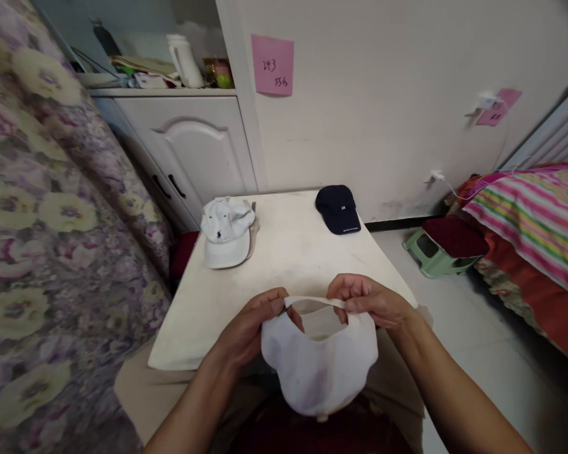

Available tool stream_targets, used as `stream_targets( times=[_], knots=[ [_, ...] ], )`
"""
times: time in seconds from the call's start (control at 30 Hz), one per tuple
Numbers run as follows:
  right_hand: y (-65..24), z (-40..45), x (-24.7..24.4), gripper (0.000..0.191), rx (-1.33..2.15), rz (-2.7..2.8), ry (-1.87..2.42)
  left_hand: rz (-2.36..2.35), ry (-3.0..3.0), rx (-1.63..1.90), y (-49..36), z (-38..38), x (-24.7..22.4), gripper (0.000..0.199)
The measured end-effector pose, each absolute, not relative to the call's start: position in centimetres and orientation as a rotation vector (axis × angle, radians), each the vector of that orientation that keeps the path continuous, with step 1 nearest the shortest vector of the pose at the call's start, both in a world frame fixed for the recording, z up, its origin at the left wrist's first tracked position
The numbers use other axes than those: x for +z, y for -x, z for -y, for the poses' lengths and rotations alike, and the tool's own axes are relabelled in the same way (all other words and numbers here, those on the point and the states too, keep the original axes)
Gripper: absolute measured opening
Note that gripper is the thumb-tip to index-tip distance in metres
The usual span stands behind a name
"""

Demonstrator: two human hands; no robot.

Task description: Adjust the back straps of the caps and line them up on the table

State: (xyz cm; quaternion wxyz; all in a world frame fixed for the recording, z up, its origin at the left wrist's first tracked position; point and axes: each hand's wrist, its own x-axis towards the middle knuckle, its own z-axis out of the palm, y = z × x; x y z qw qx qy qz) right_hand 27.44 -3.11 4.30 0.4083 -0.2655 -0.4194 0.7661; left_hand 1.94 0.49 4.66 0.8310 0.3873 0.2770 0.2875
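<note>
A white baseball cap [319, 372] is held over my lap at the near edge of the table, its back opening and strap facing up and away from me. My left hand [260, 318] pinches the left end of the strap. At the strap's right end, my right hand [366, 299] grips with thumb and fingers. The cap's brim is hidden from sight. On the table's left side lie stacked caps, a white cap [224, 233] with a small dark logo on top and a beige one partly showing beneath. A navy cap [337, 210] rests at the far right.
The cream table [288, 252] stands against the wall and a white cabinet [194, 145]. A floral curtain [52, 252] hangs close on the left. To the right are a green stool [433, 252] with a dark red top and a bed with a striped cover [534, 208].
</note>
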Motion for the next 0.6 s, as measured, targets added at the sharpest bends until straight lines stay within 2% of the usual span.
stream_targets(
  times=[0.37,0.6],
  knots=[
    [-26.3,1.5,2.8,0.033,1.856,0.778,0.571,-0.393,-0.690,0.622,-2.2,-1.4,3.6,0.033],
    [-25.4,0.1,4.3,0.025,1.854,0.649,0.436,-0.239,-0.670,0.728,-2.2,-3.5,4.1,0.022]
  ],
)
